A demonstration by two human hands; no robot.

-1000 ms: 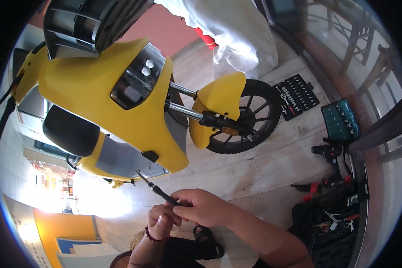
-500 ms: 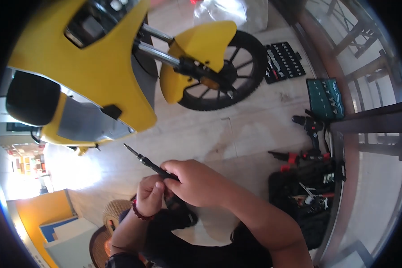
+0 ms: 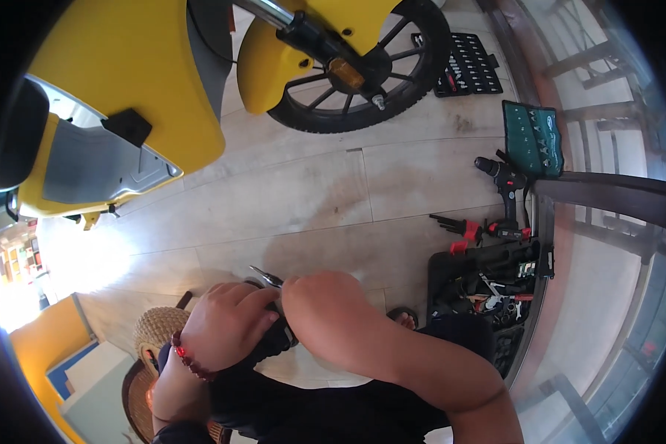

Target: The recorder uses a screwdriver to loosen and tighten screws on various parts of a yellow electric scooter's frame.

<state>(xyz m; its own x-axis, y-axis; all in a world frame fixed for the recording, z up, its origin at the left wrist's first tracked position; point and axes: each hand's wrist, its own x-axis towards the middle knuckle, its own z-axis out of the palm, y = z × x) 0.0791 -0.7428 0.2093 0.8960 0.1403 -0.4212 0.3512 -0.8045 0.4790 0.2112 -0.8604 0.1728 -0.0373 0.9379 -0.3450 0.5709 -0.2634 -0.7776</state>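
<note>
My right hand (image 3: 322, 311) is closed round a screwdriver (image 3: 271, 280). Only its metal shaft and narrow tip stick out, pointing up and to the left; the rest is hidden in my grip. Close beside it, my left hand (image 3: 226, 318), with a red bead bracelet (image 3: 189, 359) at the wrist, has its fingers curled, the knuckles upward. A dark shape shows at its fingertips, and I cannot make out what it holds. Ahead to the left stands a yellow motor scooter (image 3: 126, 59) with its black-spoked front wheel (image 3: 362, 96), apart from both hands.
On the right lie a socket set case (image 3: 470, 66), a green tool pouch (image 3: 531, 137), a black cordless drill (image 3: 505, 185) and a black tool bag (image 3: 444, 288) with loose tools. A dark wooden post (image 3: 607, 196) stands beyond. Woven basketware (image 3: 155, 325) sits at lower left.
The screwdriver has come down closer to my body, with less of it showing. My left hand has turned knuckles up and moved left. The view has shifted, so the scooter appears higher.
</note>
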